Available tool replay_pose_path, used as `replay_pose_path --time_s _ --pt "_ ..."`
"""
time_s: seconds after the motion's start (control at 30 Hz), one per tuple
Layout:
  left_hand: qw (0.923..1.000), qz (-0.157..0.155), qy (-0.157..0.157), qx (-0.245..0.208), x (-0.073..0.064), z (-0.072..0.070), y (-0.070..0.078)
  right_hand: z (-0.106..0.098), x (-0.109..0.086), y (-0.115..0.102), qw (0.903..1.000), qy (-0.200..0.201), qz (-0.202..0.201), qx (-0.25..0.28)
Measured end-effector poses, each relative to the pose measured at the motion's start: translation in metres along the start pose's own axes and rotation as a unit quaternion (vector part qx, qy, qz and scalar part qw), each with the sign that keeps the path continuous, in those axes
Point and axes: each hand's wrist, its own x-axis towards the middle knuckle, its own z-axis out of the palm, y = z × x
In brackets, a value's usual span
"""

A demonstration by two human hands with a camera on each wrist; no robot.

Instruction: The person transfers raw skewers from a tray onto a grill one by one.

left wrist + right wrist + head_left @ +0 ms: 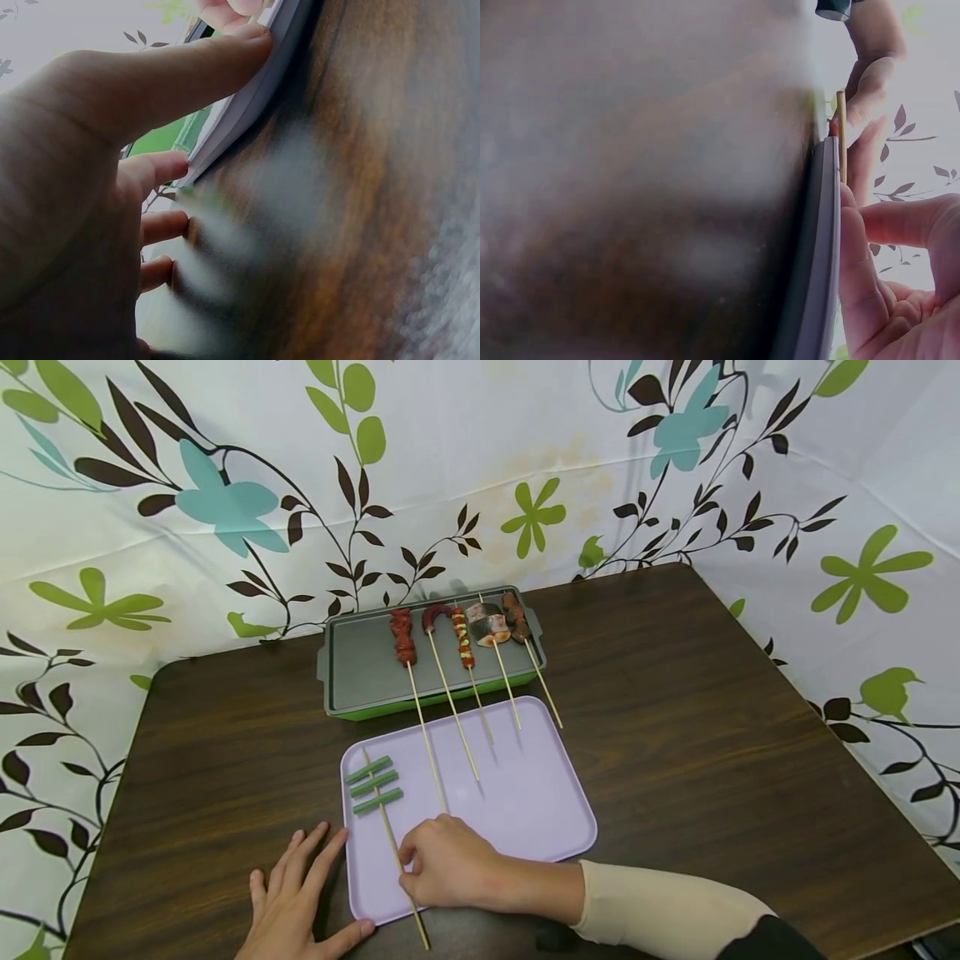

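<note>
A lilac tray lies on the table. On its left side is a bamboo skewer threaded through several green vegetable sticks, its bare end reaching past the near rim. My right hand pinches this skewer low on its stick, between thumb and index finger, close over the tray. The left hand is spread at the tray's left side, index fingertip at the rim and thumb at the near-left corner. In the left wrist view, the thumb lies along the tray edge.
Behind the tray stands a grey-topped, green-sided grill. Several skewers lie across its right half, including red meat, a curled red piece and a fish slice. Their sticks extend over the tray. A patterned cloth hangs behind the table.
</note>
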Motion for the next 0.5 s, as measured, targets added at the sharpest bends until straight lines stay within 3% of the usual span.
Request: replay_pose_path --time_s 0.5 --pt "0.9998 -0.009 -0.014 -0.008 0.0009 -0.0037 0.0026 -0.0009 -0.0089 0.0015 0.9991 0.015 -0.024 0.03"
